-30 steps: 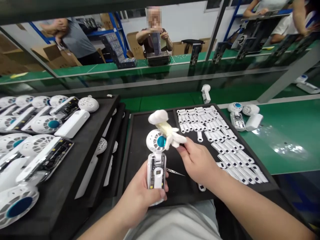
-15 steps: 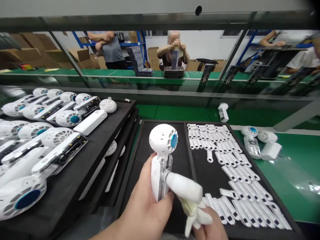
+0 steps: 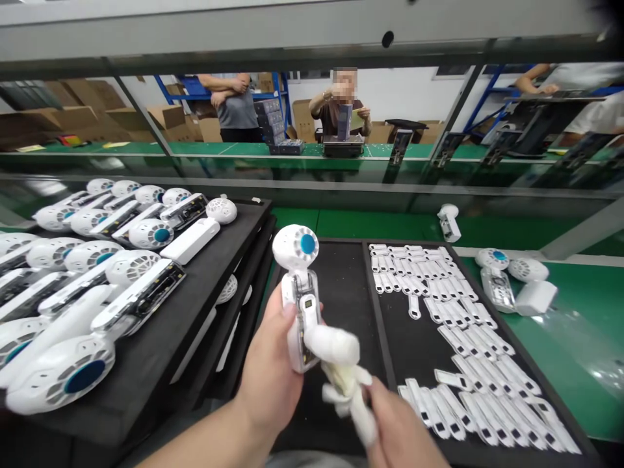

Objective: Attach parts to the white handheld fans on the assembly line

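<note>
My left hand is wrapped round the handle of a small white handheld fan, held upright with its blue-centred head at the top. A narrow white panel with a small dark window sits on the fan's clear-edged handle. My right hand grips a white, rounded, cloth-like bundle with pale glove-like fingers dangling from it. The bundle's end meets the front of the handle, low down. What is inside the bundle is hidden.
Below lies a black tray with rows of white panels on its right side. Stacked black trays at left bear several fans. Loose fan parts lie on the green bench at right. Other people sit or stand beyond the metal frame.
The fan has moved left and up and turned, so its handle front with the panel now faces me. The bundle has moved left with it, its end lower on the handle.
</note>
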The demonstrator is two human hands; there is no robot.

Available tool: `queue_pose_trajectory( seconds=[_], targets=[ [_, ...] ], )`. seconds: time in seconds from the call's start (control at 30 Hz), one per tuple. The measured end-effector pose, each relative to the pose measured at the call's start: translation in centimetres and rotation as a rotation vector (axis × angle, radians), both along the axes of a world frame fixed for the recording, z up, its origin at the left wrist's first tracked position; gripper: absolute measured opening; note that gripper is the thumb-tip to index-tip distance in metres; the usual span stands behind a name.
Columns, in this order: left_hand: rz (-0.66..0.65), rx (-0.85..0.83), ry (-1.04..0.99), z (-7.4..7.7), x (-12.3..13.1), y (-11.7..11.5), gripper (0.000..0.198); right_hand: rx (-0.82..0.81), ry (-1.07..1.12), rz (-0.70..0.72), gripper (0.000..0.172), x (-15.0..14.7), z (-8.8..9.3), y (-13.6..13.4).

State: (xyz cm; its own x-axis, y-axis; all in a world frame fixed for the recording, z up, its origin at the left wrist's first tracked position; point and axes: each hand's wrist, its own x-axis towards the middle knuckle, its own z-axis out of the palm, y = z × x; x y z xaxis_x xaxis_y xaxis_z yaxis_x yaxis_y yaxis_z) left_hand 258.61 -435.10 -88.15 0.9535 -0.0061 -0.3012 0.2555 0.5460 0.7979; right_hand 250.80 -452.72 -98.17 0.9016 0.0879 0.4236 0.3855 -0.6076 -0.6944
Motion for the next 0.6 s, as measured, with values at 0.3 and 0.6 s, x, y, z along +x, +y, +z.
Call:
queue_pose_trajectory(
  seconds=[0.3, 0.6],
  targets=[
    [-0.133, 0.008, -0.024, -0.9, -0.6, 1.1, 0.038, -0.219, 0.086, 0.034, 0.027, 0.2, -1.3, -3.2],
    [-0.258, 0.209, -0.219, -1.7, -1.4, 1.5, 0.050, -0.700, 0.142, -0.139, 0.022, 4.4, -2.6, -4.1]
  ],
)
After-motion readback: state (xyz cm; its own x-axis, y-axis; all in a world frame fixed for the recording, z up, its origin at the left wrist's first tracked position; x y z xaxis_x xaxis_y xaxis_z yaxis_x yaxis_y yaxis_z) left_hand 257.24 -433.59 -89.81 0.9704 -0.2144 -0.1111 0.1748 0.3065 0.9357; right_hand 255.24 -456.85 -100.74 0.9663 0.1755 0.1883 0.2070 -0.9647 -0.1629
